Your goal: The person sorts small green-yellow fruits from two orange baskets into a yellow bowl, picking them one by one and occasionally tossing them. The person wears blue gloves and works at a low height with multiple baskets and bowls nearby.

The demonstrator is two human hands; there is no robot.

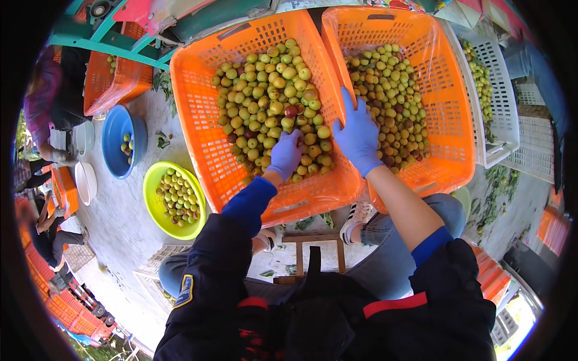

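Two orange plastic crates stand side by side before me, the left crate (198, 126) and the right crate (445, 78), both lined with clear film. Each holds a heap of round yellow-green fruit with brown-red patches, which look like jujubes (265, 90). Blue gloves cover both hands. Down among the fruit in the left crate, my left hand (286, 153) has its fingers curled together; what lies in them is hidden. My right hand (359, 135) is over the right crate's near-left side, by the adjoining rims, its fingers stretched and thumb apart, with nothing visible in it.
A lime-green basin (150, 201) of fruit and a blue basin (111, 141) with several fruits sit on the floor at left. A white crate (506, 102) of fruit adjoins the right orange crate. Leaves litter the floor. Other people (45, 108) work at far left.
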